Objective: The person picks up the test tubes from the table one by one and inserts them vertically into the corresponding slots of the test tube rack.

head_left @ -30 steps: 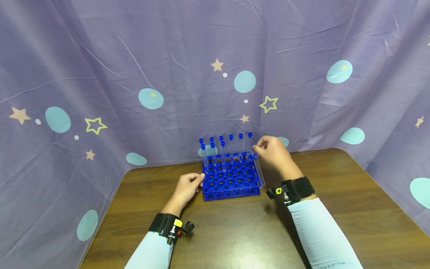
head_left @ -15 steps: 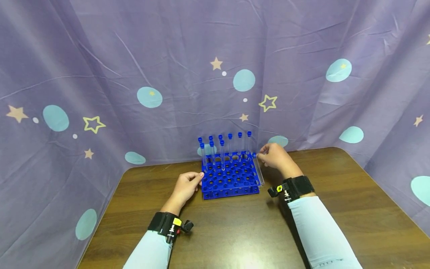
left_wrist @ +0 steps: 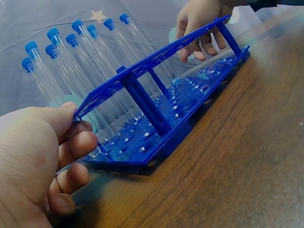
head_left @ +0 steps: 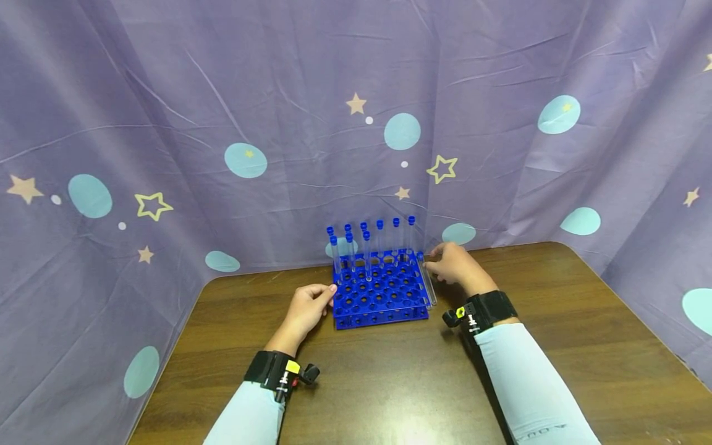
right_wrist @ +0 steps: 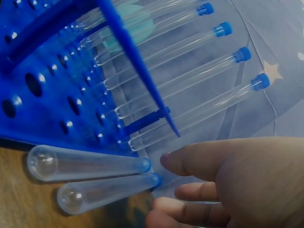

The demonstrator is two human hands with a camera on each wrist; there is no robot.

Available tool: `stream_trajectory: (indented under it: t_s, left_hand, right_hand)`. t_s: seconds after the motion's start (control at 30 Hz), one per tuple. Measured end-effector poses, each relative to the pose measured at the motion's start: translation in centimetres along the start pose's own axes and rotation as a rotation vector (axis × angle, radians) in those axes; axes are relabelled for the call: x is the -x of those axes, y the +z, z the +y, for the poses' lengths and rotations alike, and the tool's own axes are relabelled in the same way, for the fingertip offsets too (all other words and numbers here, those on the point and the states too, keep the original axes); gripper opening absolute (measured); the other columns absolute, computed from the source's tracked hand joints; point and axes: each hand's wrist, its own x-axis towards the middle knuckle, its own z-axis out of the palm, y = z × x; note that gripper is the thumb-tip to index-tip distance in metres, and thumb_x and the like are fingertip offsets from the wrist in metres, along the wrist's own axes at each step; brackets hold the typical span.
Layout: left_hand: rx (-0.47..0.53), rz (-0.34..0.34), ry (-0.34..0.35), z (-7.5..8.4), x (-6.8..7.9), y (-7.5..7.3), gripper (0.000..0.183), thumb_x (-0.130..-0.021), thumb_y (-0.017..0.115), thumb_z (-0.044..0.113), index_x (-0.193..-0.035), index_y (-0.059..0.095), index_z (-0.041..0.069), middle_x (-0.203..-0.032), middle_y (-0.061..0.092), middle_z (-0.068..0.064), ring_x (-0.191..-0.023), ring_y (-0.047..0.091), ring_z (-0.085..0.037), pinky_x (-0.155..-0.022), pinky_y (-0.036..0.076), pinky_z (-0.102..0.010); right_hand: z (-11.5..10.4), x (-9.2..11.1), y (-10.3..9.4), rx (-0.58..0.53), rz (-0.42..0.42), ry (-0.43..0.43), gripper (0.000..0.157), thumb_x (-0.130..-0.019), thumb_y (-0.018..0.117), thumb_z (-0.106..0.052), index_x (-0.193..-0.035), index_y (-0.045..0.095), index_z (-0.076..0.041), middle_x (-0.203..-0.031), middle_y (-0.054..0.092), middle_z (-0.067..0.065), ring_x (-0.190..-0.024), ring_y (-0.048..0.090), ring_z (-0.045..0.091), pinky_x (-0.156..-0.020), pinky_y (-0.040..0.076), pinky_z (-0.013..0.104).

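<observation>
A blue test tube rack [head_left: 384,295] stands on the table with several capped clear test tubes [head_left: 368,256] upright in its back and left holes. My left hand [head_left: 305,309] pinches the rack's left edge between thumb and fingers, as the left wrist view shows at the top plate [left_wrist: 137,69]. Two more test tubes [right_wrist: 90,164] lie on the table along the rack's right side, their blue caps [right_wrist: 145,165] pointing away. Beside those caps is my right hand [head_left: 456,267]. In the right wrist view its thumb [right_wrist: 190,159] and fingers are spread apart, with nothing gripped between them.
The brown wooden table [head_left: 367,383] extends in front of the rack and to both sides. A purple curtain [head_left: 311,123] with stars and blue dots hangs right behind the table's back edge. Black straps with small cameras [head_left: 486,314] sit on both wrists.
My right hand has come down from beside the upright tubes' caps to the lying tubes' capped ends. The left hand keeps its hold on the rack, which stays in place.
</observation>
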Motion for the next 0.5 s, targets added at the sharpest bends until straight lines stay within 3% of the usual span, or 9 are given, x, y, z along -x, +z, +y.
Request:
stream_trajectory:
  t_s: [0.17,0.37,0.5]
  left_hand:
    - [0.003,-0.001,0.0,0.0,0.0,0.0,0.031,-0.11,0.077,0.025,-0.094,0.084,-0.001,-0.074,0.07,0.003,-0.059,0.056,-0.012,-0.059,0.049,-0.024]
    - [-0.012,-0.01,-0.001,0.1,0.1,0.0,0.031,-0.111,0.076,0.025,-0.092,0.084,0.001,-0.073,0.069,0.006,-0.059,0.056,-0.013,-0.059,0.05,-0.024]
    - [-0.013,-0.01,0.0,0.1,0.1,-0.1,0.032,-0.111,0.076,0.026,-0.091,0.083,0.001,-0.074,0.069,0.006,-0.059,0.056,-0.012,-0.06,0.05,-0.024]
  right_hand:
    - [0.1,-0.2,0.6,0.01,-0.02,0.019,0.047,-0.105,0.077,-0.024,-0.139,0.068,0.006,-0.096,0.081,0.019,-0.079,0.08,0.024,-0.066,0.069,0.037]
    - [0.4,-0.3,1.3,0.015,-0.018,0.011,0.038,-0.103,0.074,-0.017,-0.133,0.07,0.005,-0.087,0.078,0.014,-0.073,0.077,0.021,-0.063,0.068,0.035]
    - [0.2,-0.3,1.5,0.02,-0.007,0.009,0.035,-0.102,0.074,-0.014,-0.131,0.071,0.006,-0.095,0.079,0.017,-0.075,0.078,0.022,-0.063,0.069,0.035]
